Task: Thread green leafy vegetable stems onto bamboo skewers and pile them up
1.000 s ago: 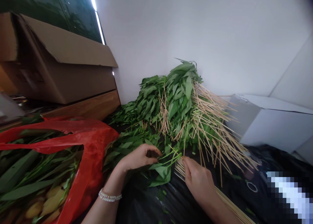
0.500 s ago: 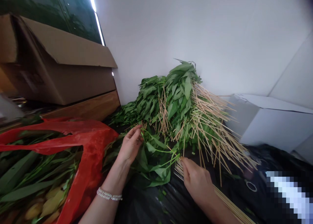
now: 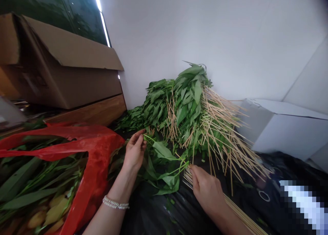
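Observation:
My left hand (image 3: 135, 151) is closed in a pinch on the end of a leafy green stem (image 3: 164, 150), which stretches across towards my right hand. My right hand (image 3: 207, 187) grips a thin bamboo skewer (image 3: 190, 165); several green stems gather at its tip, their leaves (image 3: 170, 182) drooping over the black plastic sheet (image 3: 151, 218). Under the right hand and forearm lies a bundle of bare bamboo skewers (image 3: 242, 212). Just beyond both hands rises a heap of leafy greens (image 3: 189, 91) with many skewers (image 3: 222, 125) sticking out to the right.
On the left a red plastic bag (image 3: 98, 173) stands open, holding long green leaves and some yellowish pieces. A cardboard box (image 3: 84, 84) sits behind it on a wooden ledge. At the right is a white box (image 3: 294, 132). Scissors (image 3: 263, 195) lie on the black plastic.
My left hand has shifted slightly left, drawing the stem and its leaf straighter. My right hand stays in place on the skewer.

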A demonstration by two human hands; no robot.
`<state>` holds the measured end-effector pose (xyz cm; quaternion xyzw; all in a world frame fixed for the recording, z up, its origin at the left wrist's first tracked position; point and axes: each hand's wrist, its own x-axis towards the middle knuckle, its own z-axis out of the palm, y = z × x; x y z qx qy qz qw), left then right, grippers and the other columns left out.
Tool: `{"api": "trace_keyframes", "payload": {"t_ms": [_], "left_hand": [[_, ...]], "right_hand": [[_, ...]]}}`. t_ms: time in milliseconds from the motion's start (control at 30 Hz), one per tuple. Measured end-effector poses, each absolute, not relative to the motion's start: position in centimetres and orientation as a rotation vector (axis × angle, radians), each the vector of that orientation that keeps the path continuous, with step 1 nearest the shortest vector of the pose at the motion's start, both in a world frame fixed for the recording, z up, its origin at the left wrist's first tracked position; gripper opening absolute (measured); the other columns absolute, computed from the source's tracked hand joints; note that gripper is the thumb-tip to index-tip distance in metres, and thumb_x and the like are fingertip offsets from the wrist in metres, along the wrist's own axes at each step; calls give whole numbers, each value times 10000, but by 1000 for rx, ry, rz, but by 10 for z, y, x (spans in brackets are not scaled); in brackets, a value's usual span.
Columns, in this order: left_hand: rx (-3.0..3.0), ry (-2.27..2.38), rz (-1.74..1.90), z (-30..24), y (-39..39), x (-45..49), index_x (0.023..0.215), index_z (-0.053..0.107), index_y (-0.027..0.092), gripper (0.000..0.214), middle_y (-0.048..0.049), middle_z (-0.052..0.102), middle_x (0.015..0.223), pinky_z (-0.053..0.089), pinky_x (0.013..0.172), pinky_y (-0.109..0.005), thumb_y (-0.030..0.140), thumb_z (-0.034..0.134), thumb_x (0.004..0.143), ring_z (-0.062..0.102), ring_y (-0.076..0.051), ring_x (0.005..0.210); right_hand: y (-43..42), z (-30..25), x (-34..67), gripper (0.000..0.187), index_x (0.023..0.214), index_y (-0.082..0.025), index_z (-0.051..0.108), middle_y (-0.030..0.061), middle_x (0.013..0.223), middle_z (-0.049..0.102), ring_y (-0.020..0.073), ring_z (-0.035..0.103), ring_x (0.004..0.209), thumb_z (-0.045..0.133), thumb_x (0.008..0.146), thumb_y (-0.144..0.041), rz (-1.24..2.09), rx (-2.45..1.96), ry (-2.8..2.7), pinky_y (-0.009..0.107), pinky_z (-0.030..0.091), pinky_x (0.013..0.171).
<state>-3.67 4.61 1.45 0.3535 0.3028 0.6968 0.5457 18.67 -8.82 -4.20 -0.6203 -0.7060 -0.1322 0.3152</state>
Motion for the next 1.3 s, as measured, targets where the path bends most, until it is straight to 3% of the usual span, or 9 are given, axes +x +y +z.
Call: {"api": "trace_keyframes", "payload": {"t_ms": [100, 200, 333, 433, 567, 733, 833, 1033, 1300], "left_hand": [[584, 554, 1578, 20, 48, -40, 908, 681, 160, 241, 6, 629, 785, 435, 518, -141, 150, 770, 685, 536, -50, 592], [500, 491, 1504, 23, 47, -41, 840, 672, 146, 134, -2, 626, 756, 459, 539, -164, 179, 735, 726, 542, -66, 604], [675, 607, 1604, 21, 43, -36, 877, 686, 170, 274, 28, 638, 756, 441, 557, -143, 111, 794, 632, 558, -54, 624], [770, 660, 1653, 19, 43, -36, 1012, 678, 201, 401, 2, 696, 921, 461, 612, -143, 151, 808, 636, 608, -64, 716], [695, 638, 1644, 18, 49, -42, 1018, 662, 212, 336, -32, 690, 1103, 524, 680, -190, 140, 756, 703, 661, -110, 832], [843, 625, 1492, 16, 46, -39, 1020, 666, 169, 329, -68, 706, 1066, 520, 597, -148, 141, 763, 707, 648, -73, 689], [1019, 695, 1298, 11, 36, -24, 1017, 664, 140, 385, -97, 716, 1027, 533, 676, -189, 243, 812, 677, 675, -115, 748], [1185, 777, 1083, -3, 19, 2, 903, 697, 145, 369, -58, 727, 868, 511, 768, -270, 362, 831, 637, 682, -171, 798], [1273, 840, 1069, -2, 18, 3, 875, 737, 153, 344, -30, 724, 815, 459, 742, -223, 359, 840, 620, 621, -116, 729]], "right_hand": [[-88, -43, 186, 324, 996, -203, 640, 32, 859, 743, 149, 714, 717, 323, 946, -158, -352, -1638, -1855, 203, 464, 573], [-88, -44, 186, 315, 1005, -210, 637, 25, 863, 743, 149, 714, 720, 331, 949, -164, -336, -1647, -1850, 205, 458, 572], [-88, -44, 187, 304, 992, -214, 635, 13, 849, 738, 158, 716, 710, 341, 942, -158, -333, -1649, -1855, 221, 455, 564], [-88, -44, 187, 303, 994, -210, 634, 16, 846, 737, 158, 716, 708, 342, 938, -154, -327, -1649, -1858, 221, 460, 567], [-88, -43, 187, 307, 994, -205, 638, 24, 847, 739, 162, 719, 729, 341, 935, -150, -322, -1651, -1848, 221, 472, 577], [-88, -42, 186, 301, 1017, -195, 636, 34, 903, 739, 161, 719, 780, 347, 939, -156, -284, -1544, -1872, 219, 499, 638], [-89, -40, 185, 296, 1041, -190, 626, 39, 945, 733, 155, 715, 808, 348, 946, -159, -253, -1431, -1909, 217, 505, 675], [-89, -39, 184, 300, 1045, -181, 626, 45, 912, 732, 163, 714, 776, 344, 945, -154, -243, -1408, -1900, 226, 510, 658], [-89, -40, 184, 295, 1035, -176, 630, 47, 908, 726, 180, 715, 776, 352, 939, -146, -238, -1435, -1880, 248, 518, 653]]}}
